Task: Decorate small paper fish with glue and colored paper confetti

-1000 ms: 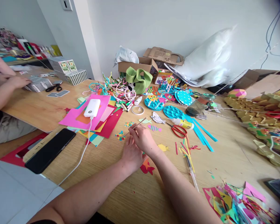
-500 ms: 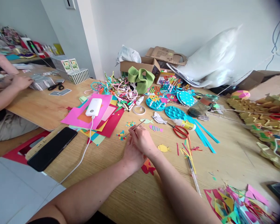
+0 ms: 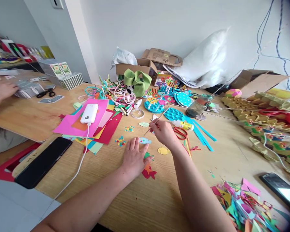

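My left hand (image 3: 134, 156) lies flat on the table, fingers stretched out, with fingertips at the edge of a light blue paper fish (image 3: 145, 140) with coloured dots. Beside its thumb are a green paper piece (image 3: 148, 156) and a red paper fish (image 3: 149, 173) with an orange shape on it. Pinched in my right hand (image 3: 162, 131) is a thin wooden stick (image 3: 162, 113), slanting over the table. Small piles of paper dots (image 3: 120, 141) lie left of the blue fish. A yellow paper fish (image 3: 162, 150) rests below my right hand, and a pale green one (image 3: 144, 124) lies beyond.
Red-handled scissors (image 3: 180, 133) and a glue bottle (image 3: 185, 125) lie to the right. Coloured paper sheets with a white power bank (image 3: 89, 113) and a black phone (image 3: 43, 161) are at left. Paper scraps (image 3: 241, 206) fill the near right. Another person's hand (image 3: 6, 88) is far left.
My hands, which overlapped before, are now apart. The left has flattened onto the table by the blue fish, now visible; the right has moved rightward with the stick. The view has turned right.
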Demonstrator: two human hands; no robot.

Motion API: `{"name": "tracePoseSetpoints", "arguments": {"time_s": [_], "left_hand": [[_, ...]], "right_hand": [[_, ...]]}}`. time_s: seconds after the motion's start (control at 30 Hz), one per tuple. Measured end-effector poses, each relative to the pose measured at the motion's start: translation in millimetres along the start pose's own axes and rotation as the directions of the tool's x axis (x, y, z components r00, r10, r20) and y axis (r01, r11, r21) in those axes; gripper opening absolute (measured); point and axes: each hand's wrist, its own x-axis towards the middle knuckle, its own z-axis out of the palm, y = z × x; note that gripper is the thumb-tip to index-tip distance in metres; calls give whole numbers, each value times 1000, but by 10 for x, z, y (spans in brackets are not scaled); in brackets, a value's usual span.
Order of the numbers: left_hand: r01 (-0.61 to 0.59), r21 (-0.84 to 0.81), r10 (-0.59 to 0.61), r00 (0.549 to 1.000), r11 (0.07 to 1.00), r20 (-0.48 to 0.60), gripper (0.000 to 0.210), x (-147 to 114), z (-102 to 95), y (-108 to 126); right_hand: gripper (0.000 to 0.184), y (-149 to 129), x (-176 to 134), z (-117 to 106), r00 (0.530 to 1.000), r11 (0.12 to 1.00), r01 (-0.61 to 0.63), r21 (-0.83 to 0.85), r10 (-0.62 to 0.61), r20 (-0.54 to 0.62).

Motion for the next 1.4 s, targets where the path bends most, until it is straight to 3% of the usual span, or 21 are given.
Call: {"name": "tracePoseSetpoints", "arguments": {"time_s": [0.2,0.4,0.7,1.03,1.4], "left_hand": [[2,2,-2,1000,1000,10,52,6,-9,7],[8,27,-9,1000,1000,26,53,6,4,13],[7,-18,-5,994,1000,107,53,31,-12,-1],[18,-2,-18,992,1000,126,56,32,-1,10],[19,-32,-19,1000,999,-1,58,43,85,5]], "right_hand": [[20,-16,4,88,999,997,-35,-71,38,39],[25,-182,-88,347,995,991,78,106,-83,51],[22,-339,40,818,971,971,238,40,-238,10],[26,-276,42,787,957,960,281,16,-281,77],[24,-307,4,859,932,938,342,-57,-332,144]]}}
